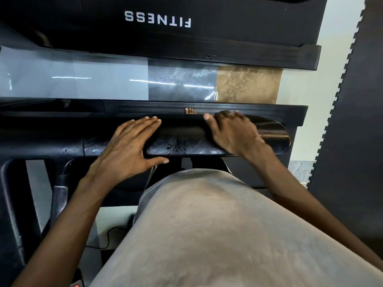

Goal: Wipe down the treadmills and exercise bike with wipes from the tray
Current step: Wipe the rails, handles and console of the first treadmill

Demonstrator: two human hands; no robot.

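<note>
The near treadmill (41, 146) ran across the middle of the view, with its black crossbar (180, 131) directly in front of the person. The lower face of the crossbar showed a patchy sheen.

Left hand (128, 146): laid flat on the crossbar, fingers straight and together, thumb spread along the near edge. It held nothing.

Right hand (232, 133): placed on the crossbar further right, well apart from the left hand, knuckles raised and fingers bent toward the far edge. The hand was blurred; whether it gripped the bar or held anything under the palm could not be told.

Beyond the crossbar lay the foot rail (145, 109) of the treadmill, with bare toes (189, 110) showing just above the bar. A strip of glossy floor (83, 79) separated it from a second treadmill (207, 38) marked FITNESS. A dark mat (352, 100) with a notched edge stood at the right. A grey shirt (217, 224) filled the lower part of the view.
</note>
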